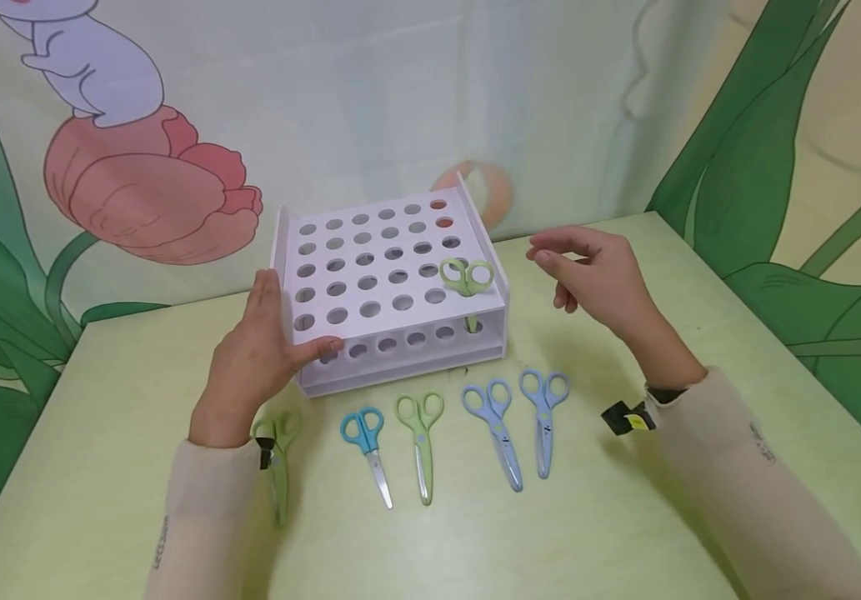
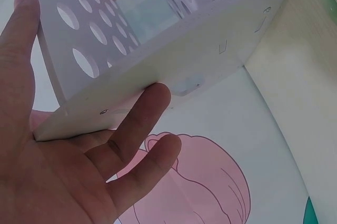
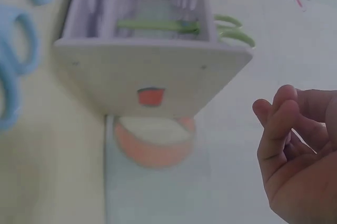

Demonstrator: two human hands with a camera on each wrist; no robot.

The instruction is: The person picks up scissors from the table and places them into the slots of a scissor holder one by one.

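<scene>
My left hand (image 1: pixel 246 371) grips the left side of a white rack (image 1: pixel 382 292) with rows of round holes. In the left wrist view its thumb lies by the holed top and its fingers are against the side panel (image 2: pixel 200 55). Green scissors (image 1: pixel 467 286) stand in a hole near the rack's front right corner, handles above the top plate, blade below. To the right of the rack my right hand (image 1: pixel 598 275) hovers with loosely bent fingers, holding nothing. In the right wrist view that hand (image 3: pixel 303 155) is apart from the rack.
In front of the rack lie teal scissors (image 1: pixel 370 446), green scissors (image 1: pixel 421 437) and two light blue pairs, one left (image 1: pixel 501 433), one right (image 1: pixel 545 421). Another green pair (image 1: pixel 280 479) is partly behind the left wrist. A patterned curtain (image 1: pixel 370 100) hangs behind the table (image 1: pixel 550 542).
</scene>
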